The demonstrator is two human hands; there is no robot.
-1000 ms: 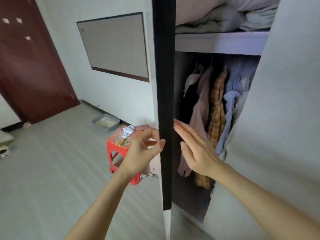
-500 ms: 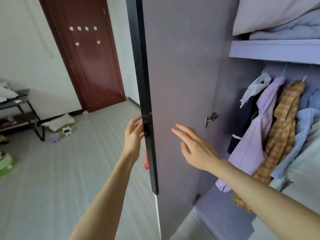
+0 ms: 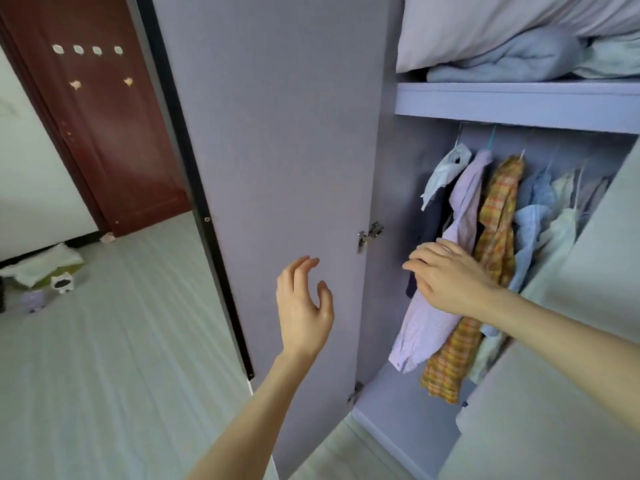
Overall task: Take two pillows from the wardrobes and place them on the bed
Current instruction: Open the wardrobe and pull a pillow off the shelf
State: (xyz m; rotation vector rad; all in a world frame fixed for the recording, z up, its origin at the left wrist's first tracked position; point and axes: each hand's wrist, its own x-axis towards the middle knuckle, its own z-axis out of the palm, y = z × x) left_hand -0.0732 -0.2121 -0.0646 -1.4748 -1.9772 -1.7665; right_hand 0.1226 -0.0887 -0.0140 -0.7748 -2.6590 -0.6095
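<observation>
The wardrobe stands open, its left door [image 3: 277,140] swung wide. A pale pillow [image 3: 491,19] lies on the top shelf [image 3: 512,102] over folded light-blue bedding [image 3: 512,60]. My left hand [image 3: 303,306] hovers in front of the door's inner face with relaxed fingers and holds nothing. Further right, my right hand [image 3: 446,275] reaches into the hanging space, fingers straight, in front of a lilac shirt [image 3: 440,299]. No bed is in view.
Several shirts hang on a rail below the shelf, among them a yellow plaid one [image 3: 485,271]. The right wardrobe door [image 3: 561,358] juts in at the lower right. A dark red room door [image 3: 104,133] stands at the left, with small items [image 3: 45,275] on the floor.
My left hand has let go of the door's edge and moved in front of its inner face. The door has swung wider open. My right hand has moved right, into the hanging clothes.
</observation>
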